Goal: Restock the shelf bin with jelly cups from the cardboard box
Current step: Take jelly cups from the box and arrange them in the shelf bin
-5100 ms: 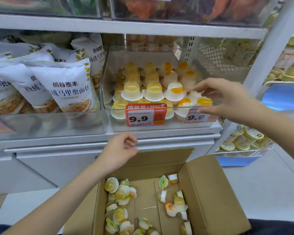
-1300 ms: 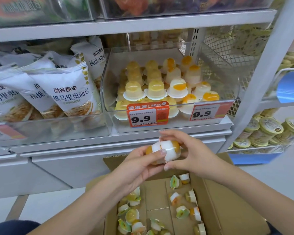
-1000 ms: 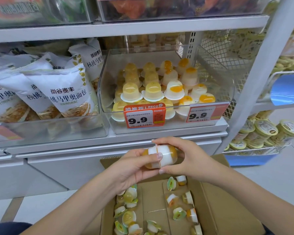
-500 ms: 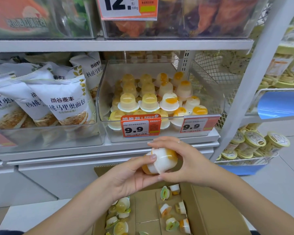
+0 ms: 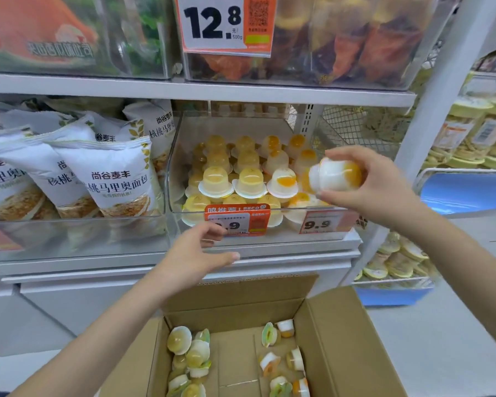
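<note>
Jelly cups [image 5: 336,175], a pair of small clear plastic domes with orange fruit pieces and white lids, are being gripped sideways in the right hand [image 5: 367,181], whose fingers are curling over them while the thumb is pressing from beneath. That hand is hovering at the right front corner of the clear plastic shelf bin [image 5: 181,156], above the tidy rows of yellow and orange cups standing lid-down inside. The left hand [image 5: 196,255] is floating lower, in front of the orange price tag [image 5: 236,219] on the bin's front, fingers loosely spread and holding nothing. Below both hands, the open brown cardboard box [image 5: 344,339] is holding more loose cups, scattered on their sides. Left of the left hand, white bread bags [image 5: 112,179] are leaning in a neighbouring bin.
</note>
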Available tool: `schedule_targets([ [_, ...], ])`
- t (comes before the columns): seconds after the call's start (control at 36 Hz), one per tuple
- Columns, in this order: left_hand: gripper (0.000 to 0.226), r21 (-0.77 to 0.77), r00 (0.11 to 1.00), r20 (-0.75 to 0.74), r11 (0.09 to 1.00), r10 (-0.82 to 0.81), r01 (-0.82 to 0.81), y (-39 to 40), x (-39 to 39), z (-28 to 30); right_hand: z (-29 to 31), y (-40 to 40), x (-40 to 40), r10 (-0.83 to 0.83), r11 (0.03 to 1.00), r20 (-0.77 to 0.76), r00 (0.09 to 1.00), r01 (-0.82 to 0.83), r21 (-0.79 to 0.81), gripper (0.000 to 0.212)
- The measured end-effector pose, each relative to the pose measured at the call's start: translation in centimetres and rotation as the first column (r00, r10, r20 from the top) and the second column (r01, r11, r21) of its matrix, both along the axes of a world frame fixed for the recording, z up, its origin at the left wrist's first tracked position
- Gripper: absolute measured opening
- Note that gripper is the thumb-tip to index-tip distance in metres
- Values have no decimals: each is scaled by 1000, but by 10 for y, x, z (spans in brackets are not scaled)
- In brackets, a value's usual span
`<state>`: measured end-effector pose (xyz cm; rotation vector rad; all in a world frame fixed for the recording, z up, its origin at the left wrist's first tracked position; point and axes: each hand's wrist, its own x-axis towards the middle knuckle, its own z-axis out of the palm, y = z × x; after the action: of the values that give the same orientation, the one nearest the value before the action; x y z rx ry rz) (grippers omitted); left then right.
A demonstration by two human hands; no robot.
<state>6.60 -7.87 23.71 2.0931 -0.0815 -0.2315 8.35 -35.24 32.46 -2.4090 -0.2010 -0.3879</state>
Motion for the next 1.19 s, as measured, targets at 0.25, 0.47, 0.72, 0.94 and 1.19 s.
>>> schedule_targets([
  [0.25,30,271,959,283,960,-5,-75,13,3,0,8,-7,82,-14,831,-239,971,-122,-543,66],
  [0.47,33,301,956,289,953,-48,-44,14,5,-1,3,-4,108,-43,751,-346,937,-198,-630,67],
  [0.72,35,326,952,303,943,-35,-69,10,6,-3,1,-2,108,-34,734,-379,925,-234,-638,67],
  [0.94,35,319,950,311,946,-40,-64,10,6,-4,-11,-1,104,-20,755,-382,924,-237,-611,72],
  [1.19,36,323,945,322,945,-57,-53,13,6,-8,-9,-10,95,19,825,-367,930,-222,-520,82],
])
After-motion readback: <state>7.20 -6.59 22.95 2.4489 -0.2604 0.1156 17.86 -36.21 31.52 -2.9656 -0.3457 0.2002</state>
